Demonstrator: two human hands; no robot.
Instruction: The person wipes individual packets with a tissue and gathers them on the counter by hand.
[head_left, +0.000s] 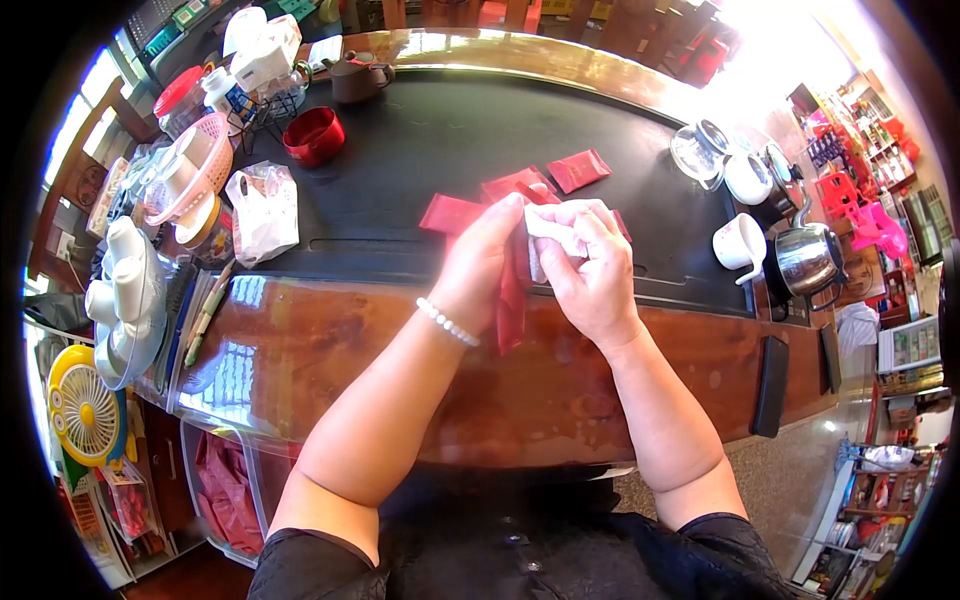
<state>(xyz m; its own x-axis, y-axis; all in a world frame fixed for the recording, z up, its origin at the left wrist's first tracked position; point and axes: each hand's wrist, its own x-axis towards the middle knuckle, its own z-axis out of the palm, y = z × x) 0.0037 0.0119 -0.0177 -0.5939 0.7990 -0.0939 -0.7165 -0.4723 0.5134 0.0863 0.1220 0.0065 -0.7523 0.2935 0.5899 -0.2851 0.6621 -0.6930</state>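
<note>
Over the near edge of the black tray, my left hand [475,258] is closed on a shiny red packet [512,305] that hangs down below the fingers. A bracelet of pale beads circles that wrist. My right hand [597,275] pinches a crumpled white cloth or tissue [553,238] against the packet's side. The two hands are nearly touching. Behind them, a flat red packet [578,170] lies on the tray, with several more red packets [450,213] partly hidden by my fingers.
The black tray [420,130] is set in a glossy wooden table [340,340]. A red bowl [314,136], brown teapot [358,78] and plastic bag [263,212] stand left. A white cup [740,243], metal kettle [808,258] and black phone [770,385] are right.
</note>
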